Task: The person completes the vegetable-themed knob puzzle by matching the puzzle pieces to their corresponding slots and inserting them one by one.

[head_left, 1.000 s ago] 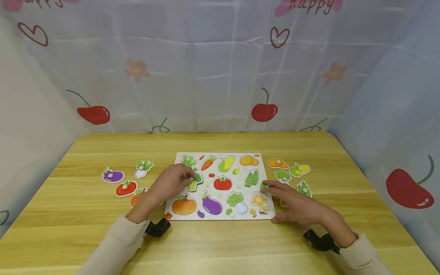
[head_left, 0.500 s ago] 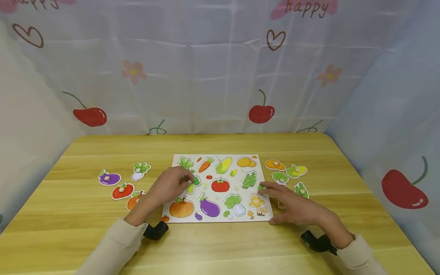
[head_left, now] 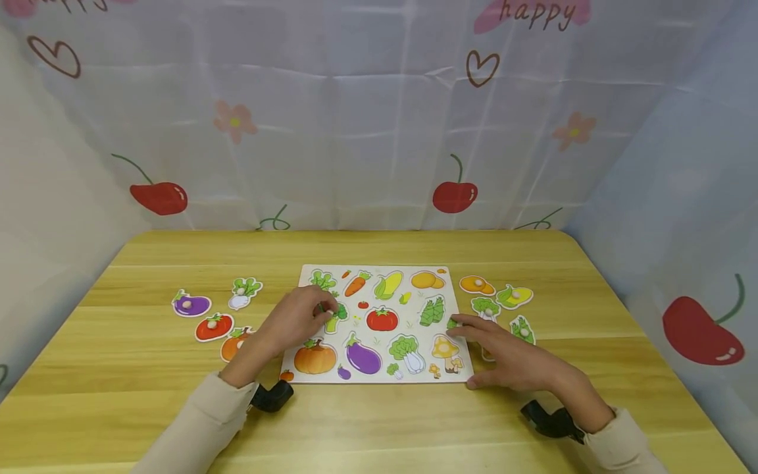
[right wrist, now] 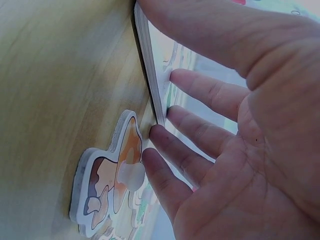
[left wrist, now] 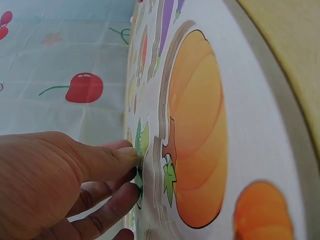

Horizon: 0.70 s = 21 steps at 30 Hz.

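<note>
A white puzzle board [head_left: 378, 378] printed with vegetables lies on the table. My left hand [head_left: 299, 316] is over its left part, thumb and fingertips pinching the broccoli puzzle piece [head_left: 337, 318] at the broccoli outline; the fingers partly hide it. In the left wrist view, my thumb [left wrist: 112, 162] meets the fingers close to the board's face, beside the printed pumpkin [left wrist: 197, 130]. My right hand [head_left: 509, 352] rests at the board's right edge with fingers extended. Beneath it, the right wrist view has a mushroom piece [right wrist: 107, 180] with a white knob on the table.
Left of the board lie knobbed pieces: an eggplant [head_left: 192, 305], a radish [head_left: 243, 293], a tomato [head_left: 222, 322] and a pumpkin [head_left: 231, 346]. To its right are a potato piece [head_left: 474, 285], corn [head_left: 517, 295], a leafy cabbage [head_left: 485, 305] and a green vegetable piece [head_left: 522, 328].
The broccoli piece, slightly raised and offset earlier, now sits lower and more in line with its outline, still between my left fingers. My right hand stays at the board's edge.
</note>
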{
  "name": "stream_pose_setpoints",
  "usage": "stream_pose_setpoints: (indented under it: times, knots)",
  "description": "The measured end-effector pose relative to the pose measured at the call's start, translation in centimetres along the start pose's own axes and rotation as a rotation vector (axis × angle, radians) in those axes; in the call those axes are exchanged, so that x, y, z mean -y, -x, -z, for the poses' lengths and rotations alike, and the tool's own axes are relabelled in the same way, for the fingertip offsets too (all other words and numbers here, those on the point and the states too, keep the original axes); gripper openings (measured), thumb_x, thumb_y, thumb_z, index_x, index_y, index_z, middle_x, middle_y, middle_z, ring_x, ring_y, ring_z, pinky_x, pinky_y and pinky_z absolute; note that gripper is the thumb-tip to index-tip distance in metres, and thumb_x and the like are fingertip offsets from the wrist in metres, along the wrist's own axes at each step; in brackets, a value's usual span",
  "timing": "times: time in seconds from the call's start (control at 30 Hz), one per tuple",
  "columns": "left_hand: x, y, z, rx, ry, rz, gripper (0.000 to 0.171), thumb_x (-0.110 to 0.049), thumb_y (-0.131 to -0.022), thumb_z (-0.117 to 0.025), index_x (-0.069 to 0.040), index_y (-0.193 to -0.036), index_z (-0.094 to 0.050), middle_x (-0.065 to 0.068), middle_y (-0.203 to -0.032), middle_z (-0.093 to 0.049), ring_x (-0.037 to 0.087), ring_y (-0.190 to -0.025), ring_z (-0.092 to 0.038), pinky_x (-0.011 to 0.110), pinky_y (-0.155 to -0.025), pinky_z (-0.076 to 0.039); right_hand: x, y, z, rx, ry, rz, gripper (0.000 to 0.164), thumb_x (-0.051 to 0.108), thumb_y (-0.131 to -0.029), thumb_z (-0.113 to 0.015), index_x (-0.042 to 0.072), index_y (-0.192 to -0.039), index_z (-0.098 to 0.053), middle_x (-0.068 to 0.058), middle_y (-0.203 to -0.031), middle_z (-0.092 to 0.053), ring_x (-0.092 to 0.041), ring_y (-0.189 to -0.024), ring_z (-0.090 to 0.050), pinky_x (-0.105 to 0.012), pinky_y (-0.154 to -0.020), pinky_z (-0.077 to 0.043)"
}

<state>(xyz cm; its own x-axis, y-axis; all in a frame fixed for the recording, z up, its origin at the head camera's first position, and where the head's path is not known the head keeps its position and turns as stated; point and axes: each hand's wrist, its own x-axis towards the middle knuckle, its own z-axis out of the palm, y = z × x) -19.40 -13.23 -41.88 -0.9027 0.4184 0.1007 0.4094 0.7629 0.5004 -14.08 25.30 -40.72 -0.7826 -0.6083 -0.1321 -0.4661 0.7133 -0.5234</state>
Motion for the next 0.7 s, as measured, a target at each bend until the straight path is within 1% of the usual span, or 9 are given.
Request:
stream_pose_setpoints:
  times: [0.1,0.33,0.53,0.7]
  knots:
    - [0.06,0.02,-0.03,-0.001,0.000,-0.004,0.008,-0.005,-0.091,-0.070,-0.009,-0.096,-0.075,0.003,-0.094,-0.071,0.013,-0.075,-0.058,0.030,-0.072,-0.051,-0.03,-0.02,-0.06,-0.004,0.005,0.000,0.074,0.040,-0.083,-0.081,0.013,-0.144,-0.051,-0.012,-0.160,-0.033,-0.042,-0.144,-0.033,-0.057,-0.104,-0.043]
    - [0.13,0.17,-0.08,-0.006,0.001,0.002,0.007,-0.005,-0.091,-0.070,-0.009,-0.095,-0.075,0.002,-0.093,-0.070,0.012,-0.075,-0.057,0.030,-0.072,-0.051,-0.14,-0.12,-0.13,0.000,0.000,0.018,0.073,0.039,-0.083,-0.081,0.012,-0.144,-0.051,-0.015,-0.160,-0.033,-0.042,-0.142,-0.035,-0.046,-0.100,-0.049]
    - [0.12,0.29,-0.07,-0.003,0.022,0.013,0.008,-0.005,-0.092,-0.069,-0.009,-0.096,-0.075,0.001,-0.093,-0.069,0.012,-0.075,-0.057,0.029,-0.071,-0.050,-0.09,-0.10,-0.14,-0.001,-0.001,0.010,0.073,0.040,-0.083,-0.080,0.012,-0.144,-0.051,-0.014,-0.160,-0.033,-0.042,-0.143,-0.035,-0.051,-0.102,-0.047]
    - [-0.03,0.38,0.06,-0.005,0.034,0.025,0.009,-0.005,-0.092,-0.070,-0.010,-0.098,-0.074,0.001,-0.095,-0.070,0.012,-0.076,-0.058,0.029,-0.072,-0.050,-0.11,-0.03,-0.12,-0.003,-0.005,0.006,0.072,0.040,-0.083,-0.081,0.013,-0.143,-0.052,-0.014,-0.160,-0.033,-0.042,-0.142,-0.035,-0.049,-0.100,-0.048]
